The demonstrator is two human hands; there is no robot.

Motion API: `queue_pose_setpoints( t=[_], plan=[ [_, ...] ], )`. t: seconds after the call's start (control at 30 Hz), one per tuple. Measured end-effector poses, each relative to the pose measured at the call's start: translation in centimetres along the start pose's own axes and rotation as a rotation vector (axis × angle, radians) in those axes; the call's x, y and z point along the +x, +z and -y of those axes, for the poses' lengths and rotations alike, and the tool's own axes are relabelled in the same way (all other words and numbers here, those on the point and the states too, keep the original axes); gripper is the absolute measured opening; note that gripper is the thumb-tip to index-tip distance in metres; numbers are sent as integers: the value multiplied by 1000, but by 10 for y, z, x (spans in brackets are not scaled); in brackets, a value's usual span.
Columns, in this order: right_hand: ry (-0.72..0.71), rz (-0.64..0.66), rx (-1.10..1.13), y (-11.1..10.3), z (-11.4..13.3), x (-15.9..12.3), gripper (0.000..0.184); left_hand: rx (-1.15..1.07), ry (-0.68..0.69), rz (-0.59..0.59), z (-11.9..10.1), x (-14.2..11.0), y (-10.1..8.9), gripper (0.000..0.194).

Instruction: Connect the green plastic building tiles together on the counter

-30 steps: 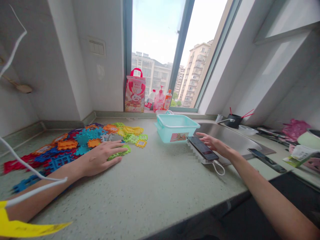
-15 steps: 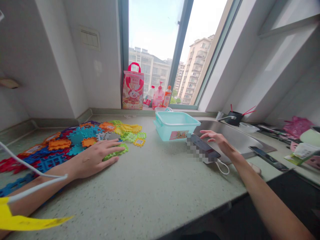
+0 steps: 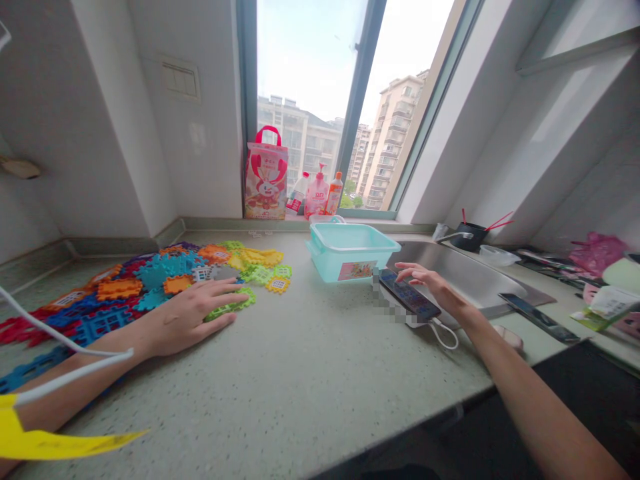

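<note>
The right hand point(image 3: 433, 285) hovered with fingers spread and loose over a phone point(image 3: 409, 294), gripping nothing; whether a fingertip touched the screen could not be told. The phone lay flat on the worktop point(image 3: 310, 373) just right of a teal tub point(image 3: 350, 250), its lit screen up and a white cable point(image 3: 443, 331) looping from its near end. It looked stiff, light and slick-faced, likely to slide if pushed, so it would best be taken by its two long edges, with care for the tethering cable. The left hand point(image 3: 193, 313) lay flat and open, palm down, fingertips resting on a green tile point(image 3: 231, 303) at the near edge of a spread of coloured tiles point(image 3: 150, 283), left of the tub. These tiles looked like thin, light plastic with notched rims, easy to pinch by an edge, though some interlocked and might lift together. Behind the tub, on the sill, stood a bag point(image 3: 265, 175) and bottles point(image 3: 320, 193); right of the tub lay a sink point(image 3: 465, 277).
</note>
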State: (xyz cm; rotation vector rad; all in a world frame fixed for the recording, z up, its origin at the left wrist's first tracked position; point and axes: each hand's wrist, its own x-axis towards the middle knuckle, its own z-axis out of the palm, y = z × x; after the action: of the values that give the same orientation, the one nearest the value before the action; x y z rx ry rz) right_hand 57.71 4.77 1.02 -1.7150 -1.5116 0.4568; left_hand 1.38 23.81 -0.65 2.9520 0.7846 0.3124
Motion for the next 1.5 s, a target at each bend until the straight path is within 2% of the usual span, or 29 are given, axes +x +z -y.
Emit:
queue_pose_setpoints(
  t=[0.2, 0.3, 0.5, 0.7, 0.8, 1.0, 1.1, 1.17, 1.33, 1.5],
  plan=[
    [7, -69, 85, -1, -4, -2, 45, 21, 0, 27, 1, 0, 1, 50],
    [-46, -120, 62, -7, -6, -6, 43, 11, 11, 23, 2, 0, 1, 51],
    [-108, -179, 40, -17, -11, -31, 49, 1, 8, 9, 1, 1, 0, 52],
    [-95, -236, 56, -14, -18, -45, 48, 12, 5, 13, 2, 1, 2, 51],
    [-55, -197, 37, -8, -19, -36, 52, 11, 4, 13, 3, 1, 2, 52],
    [22, -17, 40, -1, -21, -25, 63, 19, 10, 16, 1, 1, 0, 51],
    [69, -7, 25, -2, -21, -27, 69, -3, 15, -9, 0, 1, 0, 50],
    [53, -27, 41, -2, -24, -28, 70, -3, 15, -12, 1, 1, 1, 50],
    [1, -31, 37, -3, -32, -27, 59, 21, 1, 19, 2, 1, 2, 49],
    [-7, -25, -10, -1, -16, -29, 52, 21, 5, 15, 0, 1, 1, 48]
  ],
)
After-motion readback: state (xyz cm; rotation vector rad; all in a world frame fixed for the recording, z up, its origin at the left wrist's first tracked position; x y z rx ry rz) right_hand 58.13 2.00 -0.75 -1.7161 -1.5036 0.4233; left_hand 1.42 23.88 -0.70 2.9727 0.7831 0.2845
